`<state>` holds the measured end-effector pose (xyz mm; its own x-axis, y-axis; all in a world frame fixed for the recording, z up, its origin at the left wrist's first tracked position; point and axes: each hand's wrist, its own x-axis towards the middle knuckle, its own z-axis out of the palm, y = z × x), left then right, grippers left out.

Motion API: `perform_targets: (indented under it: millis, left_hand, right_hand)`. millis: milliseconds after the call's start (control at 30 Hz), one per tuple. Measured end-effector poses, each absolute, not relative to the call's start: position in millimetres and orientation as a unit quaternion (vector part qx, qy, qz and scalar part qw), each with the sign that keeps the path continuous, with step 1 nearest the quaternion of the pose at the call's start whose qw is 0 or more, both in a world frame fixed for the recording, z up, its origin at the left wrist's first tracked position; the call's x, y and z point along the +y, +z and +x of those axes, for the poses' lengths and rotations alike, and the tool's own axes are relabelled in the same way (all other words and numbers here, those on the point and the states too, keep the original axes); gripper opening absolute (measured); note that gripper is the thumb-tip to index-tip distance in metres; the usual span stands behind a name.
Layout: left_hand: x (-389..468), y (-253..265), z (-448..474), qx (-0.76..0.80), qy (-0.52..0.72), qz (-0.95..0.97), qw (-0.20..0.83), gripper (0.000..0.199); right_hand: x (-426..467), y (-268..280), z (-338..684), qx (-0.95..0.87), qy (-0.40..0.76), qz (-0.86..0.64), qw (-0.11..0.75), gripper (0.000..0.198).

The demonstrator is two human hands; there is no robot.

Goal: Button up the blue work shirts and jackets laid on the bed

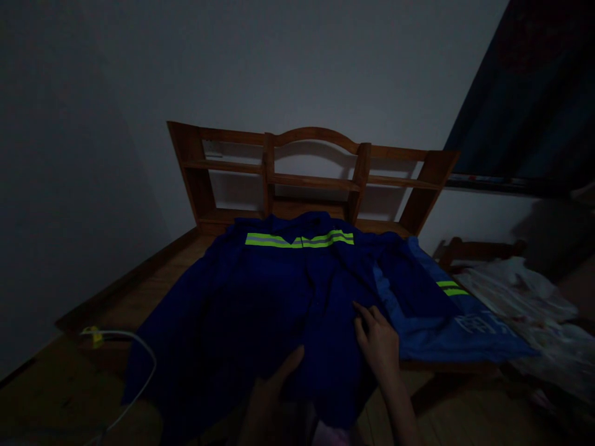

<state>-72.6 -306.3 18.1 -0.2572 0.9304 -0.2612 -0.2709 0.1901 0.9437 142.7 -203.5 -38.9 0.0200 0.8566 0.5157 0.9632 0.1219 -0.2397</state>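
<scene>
A dark blue work jacket (260, 297) lies spread front up over a wooden desk, its collar toward the back. A yellow-green and grey reflective stripe (274, 240) crosses its chest, and its lower part hangs over the front edge. My right hand (377, 341) rests on the jacket's right front; the index finger is stretched out and stands apart from the thumb. Low in the middle, my left hand (272, 393) is at the jacket's lower part with its thumb stretched out. Shadow and blur hide its other fingers, so any grip is unclear.
A wooden shelf rack (316, 181) stands at the back of the desk (162, 272). Lighter blue cloth (418, 341) with white lettering lies at right. White plastic bags (525, 291) are beyond it, near a wooden chair back (481, 249). A white cable (151, 356) hangs at left.
</scene>
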Motion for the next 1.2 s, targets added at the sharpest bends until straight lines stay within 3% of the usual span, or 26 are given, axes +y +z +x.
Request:
perform_targets:
  millis: [333, 833, 1033, 1200]
  left_hand:
    - [-290, 22, -78, 0.599, 0.559, 0.392, 0.418, 0.022]
    - [-283, 9, -90, 0.639, 0.513, 0.464, 0.336, 0.031]
    - [-282, 10, -87, 0.610, 0.557, 0.419, 0.376, 0.022]
    - [-276, 21, -85, 0.603, 0.583, 0.363, 0.405, 0.037]
  right_hand:
    - [-202, -41, 151, -0.692, -0.015, -0.629, 0.355, 0.030]
    - [-202, -46, 154, -0.675, -0.007, -0.627, 0.389, 0.035]
    - [-196, -49, 152, -0.663, -0.027, -0.656, 0.358, 0.046]
    - [-205, -38, 145, -0.642, 0.003, -0.630, 0.437, 0.043]
